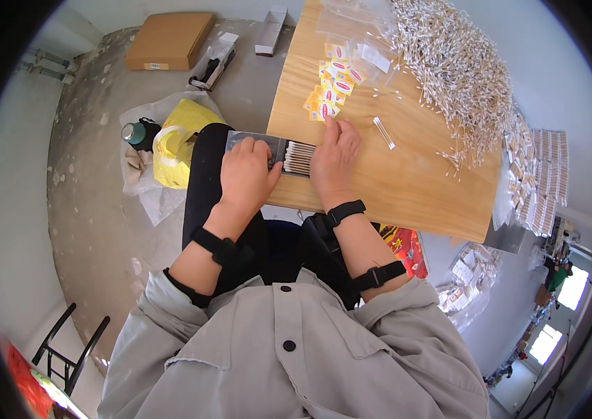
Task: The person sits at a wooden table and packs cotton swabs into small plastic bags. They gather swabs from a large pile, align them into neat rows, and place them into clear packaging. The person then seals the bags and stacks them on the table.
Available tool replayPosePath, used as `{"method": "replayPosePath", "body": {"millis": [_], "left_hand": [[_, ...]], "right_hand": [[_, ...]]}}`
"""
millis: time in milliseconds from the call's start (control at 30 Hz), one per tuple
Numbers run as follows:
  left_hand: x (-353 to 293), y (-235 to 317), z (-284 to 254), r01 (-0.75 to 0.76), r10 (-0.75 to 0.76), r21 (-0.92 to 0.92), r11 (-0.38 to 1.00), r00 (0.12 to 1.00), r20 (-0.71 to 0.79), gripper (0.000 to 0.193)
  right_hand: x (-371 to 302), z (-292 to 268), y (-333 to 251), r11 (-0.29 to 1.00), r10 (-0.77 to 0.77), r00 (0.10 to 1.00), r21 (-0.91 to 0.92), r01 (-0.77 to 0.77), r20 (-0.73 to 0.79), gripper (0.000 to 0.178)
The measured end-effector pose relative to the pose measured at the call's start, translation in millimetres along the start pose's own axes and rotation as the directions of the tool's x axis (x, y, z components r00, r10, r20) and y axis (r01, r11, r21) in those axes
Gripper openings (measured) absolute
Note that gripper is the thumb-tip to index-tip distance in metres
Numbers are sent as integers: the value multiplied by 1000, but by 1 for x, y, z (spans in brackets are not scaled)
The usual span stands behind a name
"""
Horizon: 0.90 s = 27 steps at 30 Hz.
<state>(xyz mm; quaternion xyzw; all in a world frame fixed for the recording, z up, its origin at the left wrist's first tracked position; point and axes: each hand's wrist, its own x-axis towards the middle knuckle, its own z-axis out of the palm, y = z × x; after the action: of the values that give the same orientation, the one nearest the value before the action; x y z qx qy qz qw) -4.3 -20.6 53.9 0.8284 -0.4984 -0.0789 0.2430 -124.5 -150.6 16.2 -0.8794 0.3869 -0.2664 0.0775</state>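
A row of cotton swabs point(298, 158) lies side by side on a narrow grey tray point(276, 148) at the table's near left edge. My left hand point(245, 171) is curled over the tray's left part, thumb beside the swab tips; its grip is partly hidden. To the right of the row rests my right hand point(334, 160), its palm edge over the swab ends. Its index finger stretches to the nearest of several yellow and white printed cards point(327, 108), fingertip touching the card. Nothing shows held in that hand.
A big heap of loose swabs point(456, 63) covers the table's far right; a few swabs point(384, 133) lie apart nearer me. Bundled packs point(547, 174) stand beyond the right edge. A yellow bag point(183, 140), a bottle point(135, 133) and a cardboard box point(170, 42) are on the floor at left.
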Motion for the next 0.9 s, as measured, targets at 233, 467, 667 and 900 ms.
{"method": "replayPosePath", "body": {"millis": [233, 467, 667, 900], "left_hand": [[18, 19, 8, -10, -58, 391, 920, 985, 161, 28], [32, 33, 8, -44, -135, 498, 866, 939, 316, 27], [30, 16, 4, 12, -80, 286, 958, 970, 228, 18], [27, 13, -2, 98, -117, 106, 990, 975, 188, 17]], "right_hand": [[1, -2, -3, 1000, -4, 1000, 2, 4, -20, 48], [1, 2, -1, 1000, 3, 999, 5, -3, -37, 40], [1, 1, -1, 1000, -19, 998, -17, 18, -54, 42], [3, -4, -5, 1000, -22, 1000, -6, 22, 15, 40]]}}
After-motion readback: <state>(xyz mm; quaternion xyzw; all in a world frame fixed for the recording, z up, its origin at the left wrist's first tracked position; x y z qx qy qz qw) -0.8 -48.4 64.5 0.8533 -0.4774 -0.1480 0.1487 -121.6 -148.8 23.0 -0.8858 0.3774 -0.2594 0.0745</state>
